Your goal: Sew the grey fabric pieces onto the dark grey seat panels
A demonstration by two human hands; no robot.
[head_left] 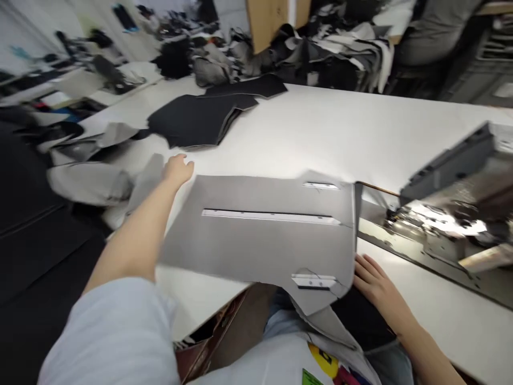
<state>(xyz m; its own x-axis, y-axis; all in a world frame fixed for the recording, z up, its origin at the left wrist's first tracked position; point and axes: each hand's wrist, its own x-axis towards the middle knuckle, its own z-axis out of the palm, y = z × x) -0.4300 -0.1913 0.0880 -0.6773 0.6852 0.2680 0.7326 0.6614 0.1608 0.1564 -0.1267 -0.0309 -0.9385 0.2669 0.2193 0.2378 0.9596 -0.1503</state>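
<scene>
A grey fabric panel (256, 246) lies on the white table, with its lower right corner over the near edge. Sewn on it are a long white strip (272, 216) and two shorter white strips, with loose threads at their ends. My left hand (178, 170) reaches past the panel's upper left corner, fingers and thumb apart, nothing visible in it. It is nearest to a stack of black fabric pieces (192, 120). My right hand (374, 289) lies at the panel's right edge, fingers stretched out and touching it; its thumb is hidden. Black fabric (363, 318) hangs below that hand.
A sewing machine (452, 214), blurred, stands at the right beside the panel. Grey fabric pieces (88, 182) are heaped at the left. Behind the table (360, 128) lie piles of fabric (352, 51), and a person's leg (435, 32) shows at the back right.
</scene>
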